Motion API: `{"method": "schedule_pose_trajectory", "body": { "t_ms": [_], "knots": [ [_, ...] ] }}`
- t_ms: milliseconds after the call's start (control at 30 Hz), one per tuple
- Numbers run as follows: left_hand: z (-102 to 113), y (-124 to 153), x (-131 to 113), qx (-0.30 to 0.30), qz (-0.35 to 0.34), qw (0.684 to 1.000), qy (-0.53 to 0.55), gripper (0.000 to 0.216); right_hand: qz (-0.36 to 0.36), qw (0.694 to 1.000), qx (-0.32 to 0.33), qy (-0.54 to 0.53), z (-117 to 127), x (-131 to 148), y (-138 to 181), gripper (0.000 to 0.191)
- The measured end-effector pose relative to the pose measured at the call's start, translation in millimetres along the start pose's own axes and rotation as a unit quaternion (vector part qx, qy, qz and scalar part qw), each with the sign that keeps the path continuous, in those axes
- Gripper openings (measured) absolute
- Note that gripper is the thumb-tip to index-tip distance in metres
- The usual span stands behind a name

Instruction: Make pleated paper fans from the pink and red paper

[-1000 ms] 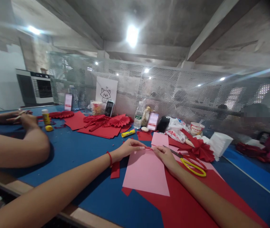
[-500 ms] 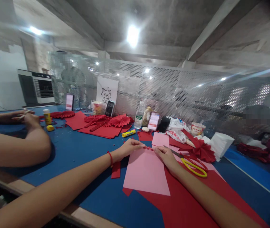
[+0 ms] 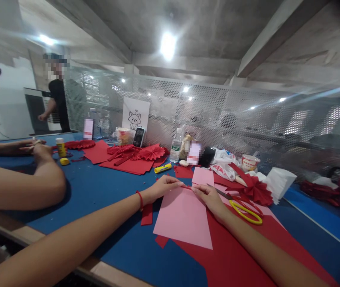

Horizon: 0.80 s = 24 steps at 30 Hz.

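The blue desk (image 3: 104, 191) carries the whole work area. A large red sheet (image 3: 232, 255) lies flat on it at the near right. The pink sheet (image 3: 184, 217) lies on top of the red sheet, with its left part over the bare desk. A co-worker's arm (image 3: 17, 187) rests on the desk at the far left, well apart from the pink sheet.

The left hand (image 3: 162, 186) is at the far edge of the pink sheet, with its fingertips pinched closed on that edge. The right hand (image 3: 208, 195) is just beside it on the same edge, with its fingers also closed in a pinch. The two sets of fingertips are almost touching.

A folded red fan (image 3: 258, 189) lies beyond the right hand. Yellow-handled scissors (image 3: 244, 209) lie just right of the right hand. A red strip (image 3: 147, 213) lies under the left wrist. A bottle (image 3: 175, 146) stands at the mesh screen. A yellow glue stick (image 3: 163, 168) lies near it.
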<state>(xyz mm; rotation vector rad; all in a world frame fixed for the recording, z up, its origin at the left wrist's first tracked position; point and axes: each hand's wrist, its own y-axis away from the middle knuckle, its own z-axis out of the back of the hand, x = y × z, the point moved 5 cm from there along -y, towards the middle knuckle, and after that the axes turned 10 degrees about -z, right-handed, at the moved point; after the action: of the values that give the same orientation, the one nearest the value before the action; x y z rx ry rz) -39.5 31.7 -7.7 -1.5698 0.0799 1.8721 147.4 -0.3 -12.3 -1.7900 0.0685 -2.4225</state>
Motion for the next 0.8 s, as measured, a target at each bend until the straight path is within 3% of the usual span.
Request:
{"method": "schedule_pose_trajectory", "body": {
  "t_ms": [367,533,800],
  "knots": [
    [2.3,0.0,1.0,-0.015,0.000,0.999,-0.036,0.065,-0.006,1.000,0.015,0.000,-1.6,2.9,2.7,0.062],
    [2.8,-1.3,4.6,-0.012,0.001,0.999,-0.038,0.068,-0.007,1.000,0.029,-0.009,-2.8,-1.1,2.2,0.056],
    [1.0,-0.1,-0.2,-0.018,0.009,1.000,-0.014,0.059,-0.006,1.000,0.021,0.008,-3.2,3.9,3.9,0.058]
  ]
}}
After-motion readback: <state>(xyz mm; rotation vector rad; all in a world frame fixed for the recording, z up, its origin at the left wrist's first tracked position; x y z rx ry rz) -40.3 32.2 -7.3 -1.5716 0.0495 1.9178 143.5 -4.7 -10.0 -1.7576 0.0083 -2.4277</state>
